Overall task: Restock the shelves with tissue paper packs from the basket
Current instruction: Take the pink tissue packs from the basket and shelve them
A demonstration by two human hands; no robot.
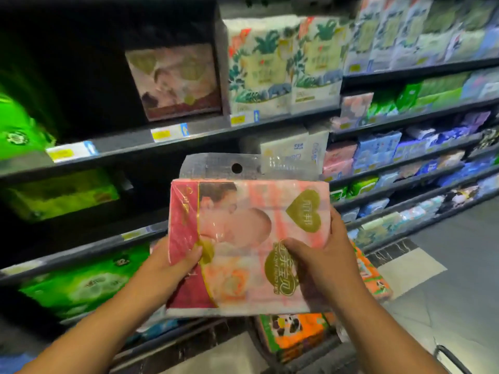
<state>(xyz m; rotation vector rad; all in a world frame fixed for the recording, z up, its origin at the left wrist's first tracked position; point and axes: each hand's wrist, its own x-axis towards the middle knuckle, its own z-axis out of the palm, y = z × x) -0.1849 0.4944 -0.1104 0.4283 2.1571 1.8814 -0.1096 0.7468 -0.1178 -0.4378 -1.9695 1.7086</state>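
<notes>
Head camera looks down at a pink tissue pack (243,225) held up in the air in front of the shelves (205,129), near them but not on them. The left hand (172,263) grips its left edge with the thumb on the front, and the right hand (326,252) grips its right side the same way. A matching pack (175,79) stands on the shelf above, green packs (78,287) sit low on the left, and orange packs (294,333) lie below the held pack.
</notes>
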